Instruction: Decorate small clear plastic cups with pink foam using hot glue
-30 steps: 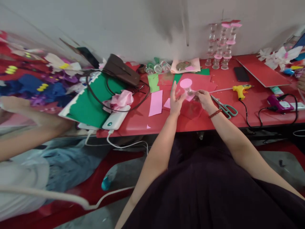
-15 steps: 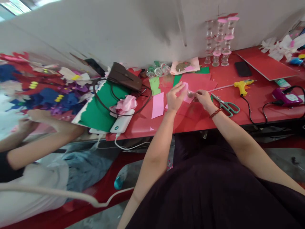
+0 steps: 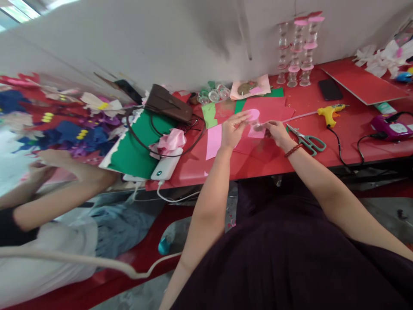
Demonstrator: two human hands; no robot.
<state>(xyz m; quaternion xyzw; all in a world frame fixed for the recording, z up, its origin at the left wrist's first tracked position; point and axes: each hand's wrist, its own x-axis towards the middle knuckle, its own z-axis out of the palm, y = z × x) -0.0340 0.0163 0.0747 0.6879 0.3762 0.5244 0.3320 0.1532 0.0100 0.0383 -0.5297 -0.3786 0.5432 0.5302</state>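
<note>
Between my two hands is a small clear plastic cup with a round pink paper disc at its far end. The fingers of my left hand are closed on the disc's left edge. My right hand, with a beaded bracelet on the wrist, pinches the clear cup from the right. Its exact outline is too small to make out. Pink and red paper sheets lie beneath. Scissors with grey-green handles rest just right of my right hand.
A yellow glue gun and a purple device with cables lie to the right. Stacked clear cups with pink discs stand by the wall. To the left are a brown bag, a white power bank and another person's arms.
My left hand has shifted slightly left and its fingers have lowered. The pink disc now shows flatter and rounder. My right hand has barely moved.
</note>
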